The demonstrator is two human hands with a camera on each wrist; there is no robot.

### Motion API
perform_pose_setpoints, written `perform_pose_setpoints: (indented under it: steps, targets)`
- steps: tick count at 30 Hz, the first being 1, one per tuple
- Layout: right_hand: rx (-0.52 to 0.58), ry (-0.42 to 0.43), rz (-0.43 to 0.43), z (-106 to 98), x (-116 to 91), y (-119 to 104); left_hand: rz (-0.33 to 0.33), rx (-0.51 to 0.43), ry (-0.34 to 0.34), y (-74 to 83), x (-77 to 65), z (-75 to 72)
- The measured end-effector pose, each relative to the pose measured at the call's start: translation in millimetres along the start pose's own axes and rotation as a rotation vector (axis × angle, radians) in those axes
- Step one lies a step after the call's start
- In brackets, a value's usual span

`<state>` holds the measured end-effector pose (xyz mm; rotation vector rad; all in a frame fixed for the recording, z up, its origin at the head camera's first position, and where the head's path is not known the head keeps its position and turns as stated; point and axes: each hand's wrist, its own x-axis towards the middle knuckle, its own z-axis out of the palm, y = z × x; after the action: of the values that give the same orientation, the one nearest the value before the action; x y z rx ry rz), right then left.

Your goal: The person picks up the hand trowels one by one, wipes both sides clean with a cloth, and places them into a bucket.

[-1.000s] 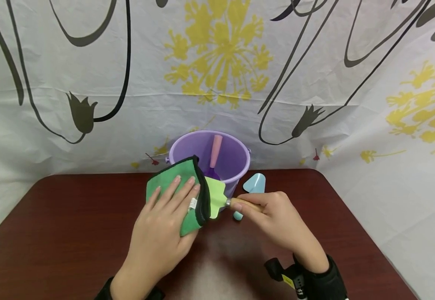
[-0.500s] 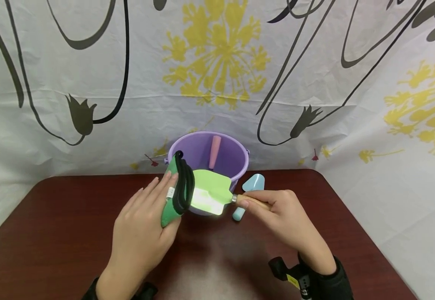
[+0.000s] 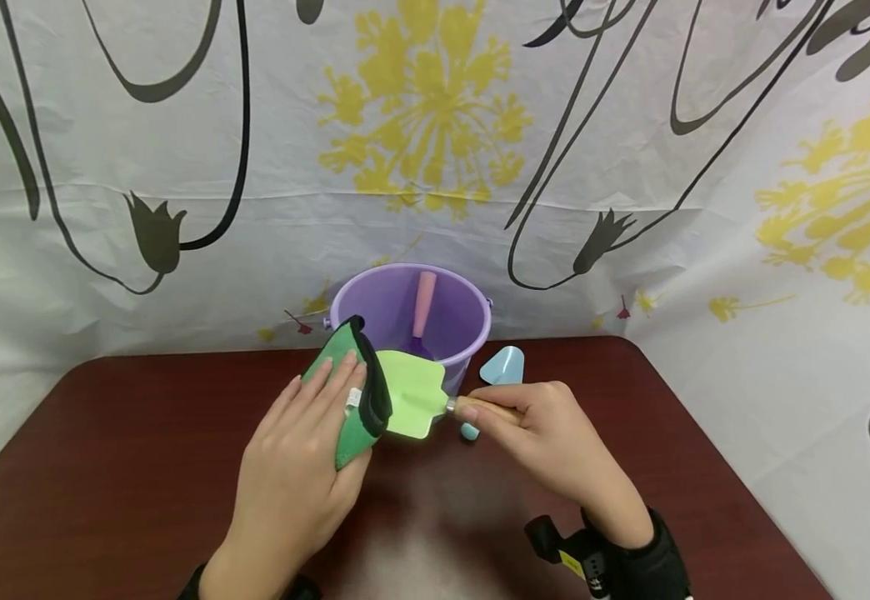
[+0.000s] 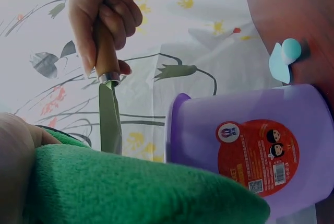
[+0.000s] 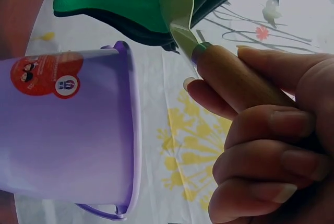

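Note:
My left hand [image 3: 292, 467] holds a folded green cloth [image 3: 354, 437] with dark edging, its fingers laid long across the top; its thumb is hidden. The cloth covers the far end of a light green garden trowel's blade [image 3: 414, 393]. My right hand [image 3: 555, 442] grips the trowel by its wooden handle [image 5: 240, 78], fingers curled round it. In the left wrist view the blade appears edge-on above the green cloth [image 4: 141, 187]. Both hands are raised in front of a purple bucket [image 3: 468, 321].
Inside the bucket leans a tool with a pink handle [image 3: 424, 302] and a purple lower part. A light blue tool [image 3: 504, 367] lies right of the bucket on the dark red-brown table [image 3: 150, 467]. A patterned cloth sheet [image 3: 270, 275] hangs behind the table.
My left hand with the cloth slid left along the trowel blade, uncovering more of it, then moved slightly back right over it. My right hand has stayed nearly in place.

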<state>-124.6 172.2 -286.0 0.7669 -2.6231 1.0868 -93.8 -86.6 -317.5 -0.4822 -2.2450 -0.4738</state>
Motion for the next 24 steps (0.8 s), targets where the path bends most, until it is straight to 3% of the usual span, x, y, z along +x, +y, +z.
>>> perform_pose_setpoints:
  steps: [9,24]
  targets:
    - [-0.001,0.001,0.018,6,3,-4,0.055,0.025,0.017,5.9,-2.1,2.6]
    - [-0.026,-0.003,0.046,5,4,-2,0.169,-0.012,-0.059,26.5,-12.0,15.6]
